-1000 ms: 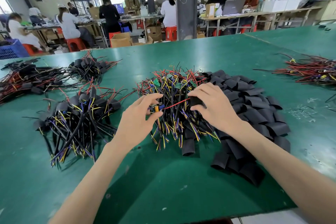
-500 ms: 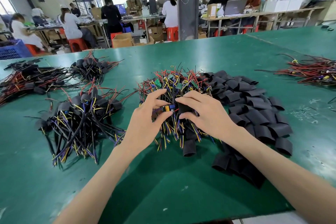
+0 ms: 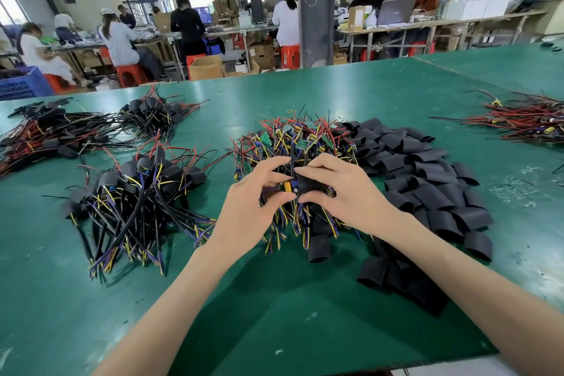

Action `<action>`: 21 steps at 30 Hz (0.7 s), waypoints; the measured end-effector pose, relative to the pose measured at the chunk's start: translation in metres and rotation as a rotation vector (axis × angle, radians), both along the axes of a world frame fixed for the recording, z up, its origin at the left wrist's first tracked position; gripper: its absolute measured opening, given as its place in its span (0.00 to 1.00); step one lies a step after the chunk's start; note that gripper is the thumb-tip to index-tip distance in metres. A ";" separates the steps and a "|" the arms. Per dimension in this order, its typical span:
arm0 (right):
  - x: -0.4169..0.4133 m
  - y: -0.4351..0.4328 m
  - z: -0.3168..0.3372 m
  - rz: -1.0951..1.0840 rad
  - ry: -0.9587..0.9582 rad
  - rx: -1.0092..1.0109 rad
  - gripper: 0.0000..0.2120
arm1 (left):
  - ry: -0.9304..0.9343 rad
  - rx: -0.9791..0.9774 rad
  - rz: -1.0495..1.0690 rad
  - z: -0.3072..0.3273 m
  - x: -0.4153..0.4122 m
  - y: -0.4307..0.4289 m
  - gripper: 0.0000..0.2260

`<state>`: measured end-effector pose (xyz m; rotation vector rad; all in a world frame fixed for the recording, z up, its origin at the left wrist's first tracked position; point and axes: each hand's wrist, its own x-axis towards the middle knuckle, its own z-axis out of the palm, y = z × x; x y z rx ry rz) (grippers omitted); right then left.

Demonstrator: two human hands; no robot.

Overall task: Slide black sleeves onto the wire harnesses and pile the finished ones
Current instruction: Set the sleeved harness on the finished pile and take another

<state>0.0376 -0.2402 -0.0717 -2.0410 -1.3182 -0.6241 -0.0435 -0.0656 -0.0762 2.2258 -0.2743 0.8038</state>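
Green tabletop [image 3: 274,320] fills the bottom of the frame, two bare forearms running up it to the centre. Left hand [image 3: 244,207] pinches a wire harness [image 3: 287,187] at its small board end, thumb below and fingers curled over the top. Right hand [image 3: 345,192] meets it, thumb and fingers curled round a black sleeve [image 3: 308,185]. The sleeve's mouth sits right against the board; how far on it is, I cannot tell.

Under the hands, at centre frame, lies the heap of bare harnesses [image 3: 293,140], red, yellow and blue wires bristling out. Touching it on the right, the spread of loose sleeves [image 3: 427,192] trails down toward the lower right. Left of centre, apart from those, sits the finished pile [image 3: 137,192], black sleeves bunched at its top.

Further up on the left, two more sleeved bundles [image 3: 152,113]. A red wire bundle [image 3: 525,122] lies well apart at the right edge.

Beyond the table, across the top of the frame: seated workers at benches, red stools [image 3: 290,55], a blue crate [image 3: 21,84] at the left edge, a dark pillar [image 3: 311,6] and a laptop [image 3: 395,11].
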 end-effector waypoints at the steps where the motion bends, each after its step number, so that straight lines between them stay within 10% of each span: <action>1: 0.001 0.000 0.000 0.016 0.016 -0.004 0.19 | 0.004 0.004 -0.004 0.000 0.000 0.000 0.29; 21: -0.002 0.000 0.004 0.035 0.082 -0.075 0.17 | 0.084 -0.020 -0.063 0.005 0.000 0.002 0.30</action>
